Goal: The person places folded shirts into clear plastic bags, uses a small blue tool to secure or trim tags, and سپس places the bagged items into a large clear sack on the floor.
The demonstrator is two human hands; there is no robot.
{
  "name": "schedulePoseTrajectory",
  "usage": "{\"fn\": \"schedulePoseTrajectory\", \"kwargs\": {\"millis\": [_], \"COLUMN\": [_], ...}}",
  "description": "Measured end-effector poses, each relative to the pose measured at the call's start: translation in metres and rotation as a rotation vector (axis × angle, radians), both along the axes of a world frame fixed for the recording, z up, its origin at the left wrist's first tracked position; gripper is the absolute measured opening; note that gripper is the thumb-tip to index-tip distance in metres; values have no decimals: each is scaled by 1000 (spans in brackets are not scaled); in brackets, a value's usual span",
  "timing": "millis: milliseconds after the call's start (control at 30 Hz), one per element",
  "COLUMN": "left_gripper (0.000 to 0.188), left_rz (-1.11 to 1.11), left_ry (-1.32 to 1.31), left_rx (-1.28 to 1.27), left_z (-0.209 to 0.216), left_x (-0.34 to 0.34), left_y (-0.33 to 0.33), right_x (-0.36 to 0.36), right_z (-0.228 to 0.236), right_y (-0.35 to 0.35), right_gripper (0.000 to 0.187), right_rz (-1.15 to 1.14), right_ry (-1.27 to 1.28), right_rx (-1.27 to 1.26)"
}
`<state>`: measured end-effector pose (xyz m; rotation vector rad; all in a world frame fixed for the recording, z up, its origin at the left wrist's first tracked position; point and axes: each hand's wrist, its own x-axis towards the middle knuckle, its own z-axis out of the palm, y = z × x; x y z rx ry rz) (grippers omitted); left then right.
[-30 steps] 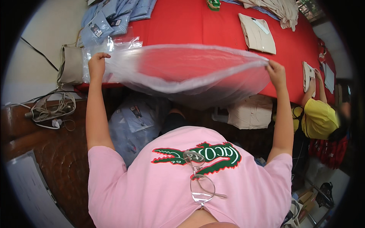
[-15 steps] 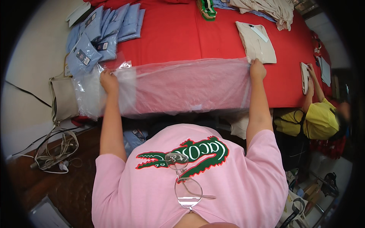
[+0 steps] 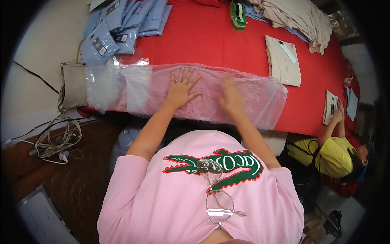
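A long strip of clear plastic film [image 3: 264, 97] lies along the near edge of the red-covered table [image 3: 195, 44]. My left hand [image 3: 180, 90] rests flat on its middle, fingers spread, a ring on one of them. Just to the right, my right hand [image 3: 230, 97] is over the same film, blurred by motion, with its thumb apart and nothing seen in it. Beyond the film's right part lies a folded beige shirt [image 3: 282, 65] with a pale tag on it.
Bagged blue shirts [image 3: 136, 24] are stacked at the far left. A green tape dispenser [image 3: 238, 18] and heaped beige garments [image 3: 306, 24] are at the back. To the right, a person in yellow [image 3: 337, 156] handles a folded garment [image 3: 330, 107]. Tangled cables [image 3: 61, 142] lie at lower left.
Both hands have let go of the film's left and right parts and moved inward onto its middle. The film now lies lower and looser, its right end spread on the table.
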<state>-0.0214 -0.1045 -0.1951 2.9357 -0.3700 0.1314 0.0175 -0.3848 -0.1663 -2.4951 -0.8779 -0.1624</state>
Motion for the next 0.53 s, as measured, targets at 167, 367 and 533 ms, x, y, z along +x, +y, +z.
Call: {"fn": "schedulePoseTrajectory", "kwargs": {"millis": [167, 367, 533], "left_gripper": [83, 84, 85], "left_rz": [18, 136, 118], "left_ry": [11, -46, -44], "left_rx": [44, 90, -37], "left_z": [0, 1, -1], "left_x": [2, 0, 4], "left_y": [2, 32, 69], "right_x": [-9, 78, 108], "right_z": [-11, -15, -31], "right_y": [-2, -122, -129], "right_gripper": [82, 80, 80], "right_rz": [196, -214, -181], "right_ry": [169, -49, -89], "right_rx": [-188, -214, -123]}}
